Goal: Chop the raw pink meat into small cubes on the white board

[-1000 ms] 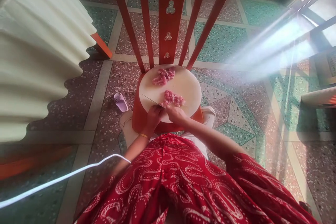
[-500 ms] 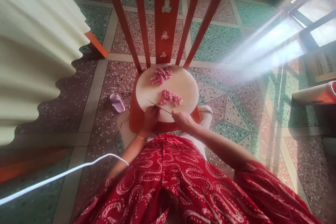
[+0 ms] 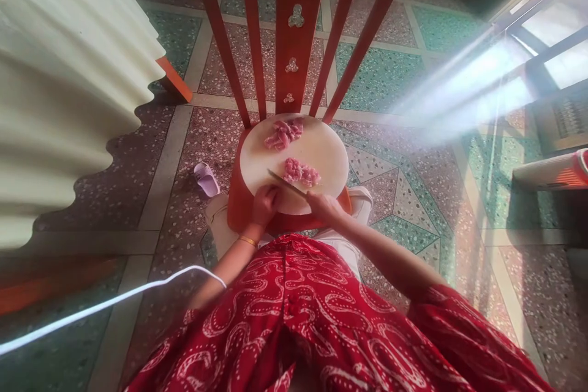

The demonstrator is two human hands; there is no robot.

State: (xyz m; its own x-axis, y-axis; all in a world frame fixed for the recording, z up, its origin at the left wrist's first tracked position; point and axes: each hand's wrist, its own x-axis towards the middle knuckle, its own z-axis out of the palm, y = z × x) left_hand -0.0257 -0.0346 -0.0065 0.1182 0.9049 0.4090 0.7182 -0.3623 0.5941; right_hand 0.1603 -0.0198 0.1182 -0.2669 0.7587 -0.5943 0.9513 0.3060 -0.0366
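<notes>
A round pale cutting board (image 3: 316,141) rests on the seat of a red wooden chair. My right hand (image 3: 323,206) grips a knife (image 3: 287,184), its blade pointing left and away over the board. At the board's near left edge, my left hand (image 3: 266,201) is curled with the fingers together; whatever it may hold is hidden. Just beyond the blade lies a pile of cut pink raw meat (image 3: 301,173). Farther back on the board sits a second heap of meat pieces (image 3: 285,133).
The chair's slatted back (image 3: 289,43) rises beyond the board. A pale scalloped cloth (image 3: 68,104) hangs at left, and a lilac slipper (image 3: 206,179) lies on the terrazzo floor. A white cable (image 3: 114,304) crosses my left forearm. A whitish cylindrical object (image 3: 551,169) is at right.
The knife and my right hand have shifted slightly right, and the blade's broad side shows more. My left hand stays near the board's edge. The whole view has moved a little.
</notes>
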